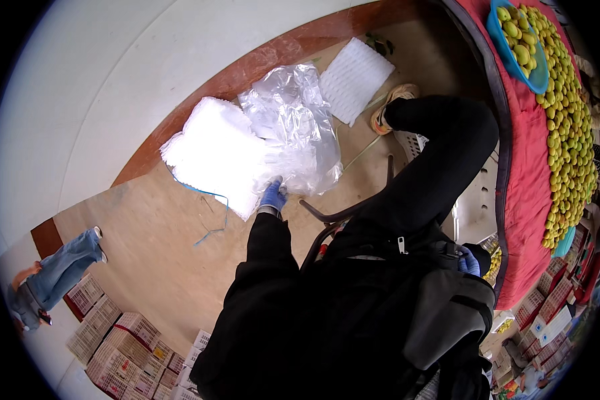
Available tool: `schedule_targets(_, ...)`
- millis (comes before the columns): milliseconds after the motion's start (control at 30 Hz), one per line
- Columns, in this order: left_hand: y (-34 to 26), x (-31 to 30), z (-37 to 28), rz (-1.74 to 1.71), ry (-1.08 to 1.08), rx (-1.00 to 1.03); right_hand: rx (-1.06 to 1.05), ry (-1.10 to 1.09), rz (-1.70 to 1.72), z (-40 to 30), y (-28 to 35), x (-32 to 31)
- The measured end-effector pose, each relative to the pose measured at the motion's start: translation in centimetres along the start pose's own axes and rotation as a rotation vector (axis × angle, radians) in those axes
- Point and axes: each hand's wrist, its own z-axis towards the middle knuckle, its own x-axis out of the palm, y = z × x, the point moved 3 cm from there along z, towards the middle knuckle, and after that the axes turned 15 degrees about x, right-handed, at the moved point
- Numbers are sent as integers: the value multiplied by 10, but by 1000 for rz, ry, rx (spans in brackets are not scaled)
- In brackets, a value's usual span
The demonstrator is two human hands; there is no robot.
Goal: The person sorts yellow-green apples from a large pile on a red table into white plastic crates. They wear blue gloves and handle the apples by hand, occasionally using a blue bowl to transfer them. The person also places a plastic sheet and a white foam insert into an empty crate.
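My left hand (273, 196), in a blue-and-grey work glove, reaches down to where a stack of white foam sheets or sleeves (215, 145) meets a crumpled clear plastic bag (300, 120). Its fingers touch the white material there; glare hides whether they grip it. More white foam netting (357, 80) lies just beyond the bag. Beside my right hip, my right hand (469, 261) wears a similar glove and is partly covered by black clothing, so its grasp cannot be made out. A blue strap (200, 190) trails from under the foam stack onto the floor.
On my right, a red cloth-covered table (527, 200) bears many yellow-green mangoes (570, 150) and a blue basin (542, 80) of them. A metal chair frame (330, 216) and plastic crate (477, 200) are close by. Stacked crates (135, 355) and a person (55, 280) are at left.
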Motion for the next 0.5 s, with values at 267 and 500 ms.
schedule_targets(267,-178,94,-99,215,218,352,-161,-317,-365,-23,115,-33)
schedule_targets(500,-190,72,-76,591,242,780,-651,-57,-453,-39,296,130)
